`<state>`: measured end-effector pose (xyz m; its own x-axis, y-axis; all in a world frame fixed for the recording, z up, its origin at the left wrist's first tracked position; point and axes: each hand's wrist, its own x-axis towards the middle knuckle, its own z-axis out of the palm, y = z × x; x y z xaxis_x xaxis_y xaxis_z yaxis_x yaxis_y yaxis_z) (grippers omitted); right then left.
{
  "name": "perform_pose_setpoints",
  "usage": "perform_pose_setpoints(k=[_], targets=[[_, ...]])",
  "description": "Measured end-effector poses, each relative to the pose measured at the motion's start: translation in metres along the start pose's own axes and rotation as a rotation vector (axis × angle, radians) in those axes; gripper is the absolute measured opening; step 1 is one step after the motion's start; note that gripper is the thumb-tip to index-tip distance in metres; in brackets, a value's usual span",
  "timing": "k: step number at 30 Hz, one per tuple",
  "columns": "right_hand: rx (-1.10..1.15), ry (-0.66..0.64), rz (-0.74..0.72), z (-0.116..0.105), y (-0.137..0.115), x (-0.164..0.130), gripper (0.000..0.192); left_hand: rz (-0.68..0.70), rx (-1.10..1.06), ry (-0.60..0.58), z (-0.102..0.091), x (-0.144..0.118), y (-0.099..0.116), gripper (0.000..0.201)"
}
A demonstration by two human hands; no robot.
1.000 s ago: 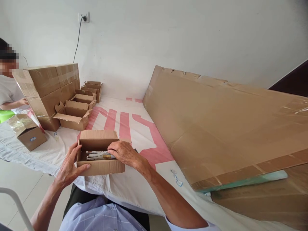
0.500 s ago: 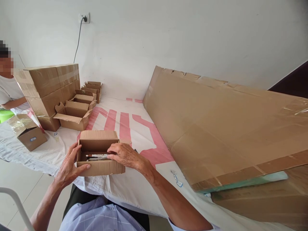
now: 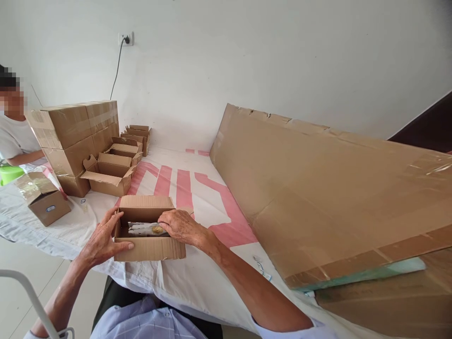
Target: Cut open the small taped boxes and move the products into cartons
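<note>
In front of me on the cloth stands a small open cardboard box (image 3: pixel 150 250), its back flap raised. My left hand (image 3: pixel 101 239) grips its left end, thumb along the front wall and fingers at the left rim. Inside lie flat whitish printed packets (image 3: pixel 141 230), one with a golden patch; I cannot make out what they contain. My right hand (image 3: pixel 181 227) reaches over the right end, curled fingers closed on the packets' right end. Its fingertips are partly hidden.
Several open boxes (image 3: pixel 106 182) stand in a row behind, beside stacked taped cartons (image 3: pixel 68 127). One taped carton (image 3: pixel 49 207) sits at left. A large cardboard sheet (image 3: pixel 318 202) leans along the right. A person (image 3: pixel 17 136) is at far left; a metal rail (image 3: pixel 31 292) is lower left.
The packets in the box have tilted, so more of their printed faces and a golden patch show. My right hand has shifted slightly; my left hand keeps its grip. The view has tipped slightly upward.
</note>
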<state>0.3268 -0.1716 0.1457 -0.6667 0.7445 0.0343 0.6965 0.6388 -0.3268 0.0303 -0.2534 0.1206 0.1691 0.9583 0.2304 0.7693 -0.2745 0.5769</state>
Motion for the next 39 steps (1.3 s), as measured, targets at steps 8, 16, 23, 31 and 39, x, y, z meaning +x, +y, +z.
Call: perform_pose_setpoints(k=[8,16,23,31,39], targets=[[0.273,0.29,-0.038,0.0,0.009,0.004,0.034,0.034,0.027,0.037,-0.012,0.011,0.003,0.087],[0.601,0.416,-0.081,-0.051,0.018,0.016,0.037,0.017,-0.179,0.086,-0.034,0.045,0.007,0.093],[0.709,0.418,-0.085,-0.077,0.015,0.028,0.043,0.028,-0.734,-0.117,-0.044,0.068,0.035,0.089],[0.758,0.569,-0.214,-0.066,-0.011,0.009,0.044,0.097,-0.72,0.076,-0.038,0.071,0.044,0.043],[1.563,0.197,0.07,-0.017,-0.001,0.0,0.052,0.391,-0.295,0.443,-0.03,0.059,0.057,0.026]])
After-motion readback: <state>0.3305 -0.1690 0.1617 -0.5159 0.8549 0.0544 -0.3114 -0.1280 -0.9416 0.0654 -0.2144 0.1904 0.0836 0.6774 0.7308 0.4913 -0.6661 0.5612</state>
